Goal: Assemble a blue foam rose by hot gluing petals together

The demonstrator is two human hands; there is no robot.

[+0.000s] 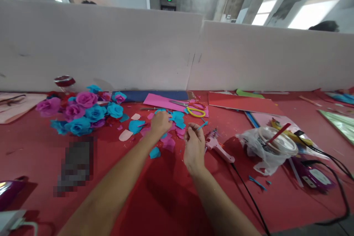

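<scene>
My left hand (161,123) is over a scatter of cut paper petals, its fingers curled and close to the blue petals (178,118). What it pinches, if anything, is hidden. Between the fingertips of my right hand (194,147) is a thin blue paper strip (203,125), pointing up and to the right. Pink petals (168,143) and pale petals (126,135) lie around my left hand. Just right of my right hand rests a pink glue gun (219,149). Yellow-handled scissors (196,112) lie beyond both hands on a pink paper sheet (157,100).
A bunch of blue and pink paper flowers (83,112) stands at left, near a blurred-out dark object (77,162). At right are a clear plastic tub (279,140) in a bag, a purple power strip (315,175) and cables. A white partition (110,48) closes off the back of the red table (155,199).
</scene>
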